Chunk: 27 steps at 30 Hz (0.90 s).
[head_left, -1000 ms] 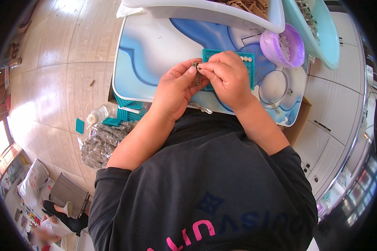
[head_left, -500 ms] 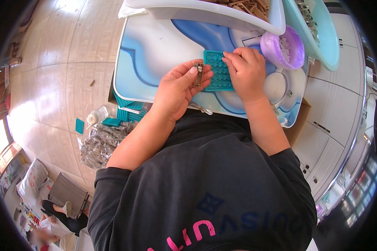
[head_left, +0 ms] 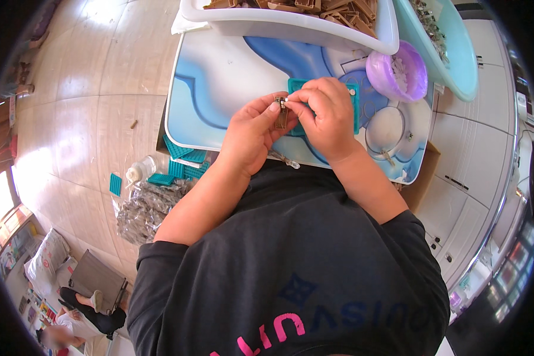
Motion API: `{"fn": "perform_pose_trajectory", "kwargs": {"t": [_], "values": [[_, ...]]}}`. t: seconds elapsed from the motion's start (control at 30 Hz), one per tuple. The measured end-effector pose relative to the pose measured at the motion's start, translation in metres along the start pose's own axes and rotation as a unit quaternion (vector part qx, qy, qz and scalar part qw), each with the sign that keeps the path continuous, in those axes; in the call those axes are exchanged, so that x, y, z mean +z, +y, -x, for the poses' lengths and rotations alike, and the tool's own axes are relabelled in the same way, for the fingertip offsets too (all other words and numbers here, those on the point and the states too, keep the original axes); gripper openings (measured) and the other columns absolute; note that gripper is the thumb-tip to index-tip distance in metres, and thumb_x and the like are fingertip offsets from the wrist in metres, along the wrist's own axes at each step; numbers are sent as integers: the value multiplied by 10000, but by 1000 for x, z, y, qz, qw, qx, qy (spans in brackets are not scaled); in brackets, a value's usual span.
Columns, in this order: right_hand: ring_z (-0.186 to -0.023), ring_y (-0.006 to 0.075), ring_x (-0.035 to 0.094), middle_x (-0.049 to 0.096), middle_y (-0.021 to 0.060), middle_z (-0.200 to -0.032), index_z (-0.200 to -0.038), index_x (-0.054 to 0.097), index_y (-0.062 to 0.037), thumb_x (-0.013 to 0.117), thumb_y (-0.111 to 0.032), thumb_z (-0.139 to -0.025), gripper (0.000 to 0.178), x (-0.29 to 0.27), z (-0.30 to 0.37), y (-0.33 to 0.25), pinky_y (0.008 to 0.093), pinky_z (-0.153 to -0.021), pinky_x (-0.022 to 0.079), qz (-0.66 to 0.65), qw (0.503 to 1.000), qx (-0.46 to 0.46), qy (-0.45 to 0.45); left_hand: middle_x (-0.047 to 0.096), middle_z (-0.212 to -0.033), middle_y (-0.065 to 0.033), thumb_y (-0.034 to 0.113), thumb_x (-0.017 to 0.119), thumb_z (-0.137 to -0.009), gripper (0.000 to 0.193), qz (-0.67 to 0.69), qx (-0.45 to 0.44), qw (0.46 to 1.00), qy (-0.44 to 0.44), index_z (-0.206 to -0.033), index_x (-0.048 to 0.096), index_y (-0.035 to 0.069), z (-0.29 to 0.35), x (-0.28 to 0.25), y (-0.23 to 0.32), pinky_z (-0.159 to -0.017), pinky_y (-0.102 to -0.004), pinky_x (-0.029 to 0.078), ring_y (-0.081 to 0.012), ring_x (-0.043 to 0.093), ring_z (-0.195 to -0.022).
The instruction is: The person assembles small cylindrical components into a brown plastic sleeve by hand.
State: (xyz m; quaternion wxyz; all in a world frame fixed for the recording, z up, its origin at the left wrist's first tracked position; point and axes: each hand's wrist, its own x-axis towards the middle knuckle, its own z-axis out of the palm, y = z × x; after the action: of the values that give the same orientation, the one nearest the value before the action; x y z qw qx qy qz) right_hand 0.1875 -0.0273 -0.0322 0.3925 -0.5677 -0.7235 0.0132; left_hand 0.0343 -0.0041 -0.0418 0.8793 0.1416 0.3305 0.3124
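Between the thumb and fingers of my left hand (head_left: 246, 135) is a small brown rectangular plastic casing (head_left: 281, 120), held upright over the table with dark and metallic parts inside. My right hand (head_left: 327, 118) is closed in a pinch at the casing's upper end. A tiny whitish piece (head_left: 286, 99) shows at its fingertips; its exact kind is too small to tell. Under my right hand lies a teal tray with rows of small compartments (head_left: 356, 115), mostly covered by that hand.
Beyond the hands stands a white tub (head_left: 296, 28) of brown casings. A purple bowl (head_left: 420, 74) with small white pieces sits at the right, beside a pale teal basin (head_left: 466, 71) of metal parts. Plastic bags (head_left: 142, 213) and teal trays (head_left: 177, 169) lie lower left. A person (head_left: 80, 320) sits farther off.
My right hand has moved left from the teal tray to the casing's upper end. My left hand still holds the casing in nearly the same place.
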Motion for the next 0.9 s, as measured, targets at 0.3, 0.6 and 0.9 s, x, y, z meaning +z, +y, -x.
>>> {"fn": "perform_pose_trajectory", "kwargs": {"t": [0.3, 0.6, 0.9], "values": [[-743, 271, 540, 570, 56, -758, -732, 583, -81, 692, -101, -658, 134, 9, 3, -4, 378, -662, 431, -47, 998, 34, -28, 579, -1073, -110, 111, 440, -957, 301, -19, 17, 1000, 10, -1204, 472, -59, 1, 0, -5, -896, -319, 472, -178, 583, -971], [-746, 280, 543, 587, 76, -770, -801, 615, -65, 652, -63, -719, 90, 7, 4, -9, 378, -671, 438, -84, 995, 44, -29, 597, -1036, -110, 120, 454, -955, 269, -31, 32, 998, 33, -1174, 493, -31, 5, 3, -4, -857, -309, 493, -182, 596, -951], [-811, 279, 572, 603, 95, -861, -977, 610, -53, 748, -122, -680, 335, -37, -106, 36, 351, -733, 447, 65, 988, -97, 101, 622, -959, -132, 162, 440, -961, 233, -59, 26, 997, 32, -1100, 516, -8, 8, -2, 1, -801, -358, 527, -232, 642, -857]]}}
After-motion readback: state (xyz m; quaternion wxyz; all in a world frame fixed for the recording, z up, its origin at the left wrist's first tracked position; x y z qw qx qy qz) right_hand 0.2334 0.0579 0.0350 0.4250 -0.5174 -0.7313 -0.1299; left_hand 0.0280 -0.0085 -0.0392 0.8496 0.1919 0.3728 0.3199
